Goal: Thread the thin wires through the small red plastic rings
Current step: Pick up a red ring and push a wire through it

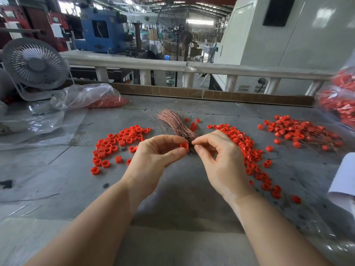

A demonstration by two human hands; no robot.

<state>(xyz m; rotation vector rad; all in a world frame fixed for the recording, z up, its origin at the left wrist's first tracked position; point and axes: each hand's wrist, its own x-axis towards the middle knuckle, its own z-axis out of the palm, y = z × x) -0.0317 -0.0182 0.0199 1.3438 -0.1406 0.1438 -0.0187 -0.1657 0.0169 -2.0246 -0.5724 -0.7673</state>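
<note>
My left hand point(155, 156) pinches one small red plastic ring point(184, 145) between thumb and forefinger. My right hand point(221, 156) is just to its right, thumb and forefinger pinched together at the near end of a bundle of thin copper wires point(175, 121) lying on the table. Whether a single wire sits in that pinch is too fine to see. Loose red rings point(117, 143) lie in a pile to the left. More red rings point(249, 150) trail off to the right. A far-right pile point(299, 131) has rings with wires through them.
A grey worktable point(172, 198) carries everything. A clear plastic bag of red rings point(99, 98) and a small white fan point(34, 64) sit at the back left. Another bag of red parts point(340, 104) stands at the right edge. Stray wires point(57, 154) lie on the left.
</note>
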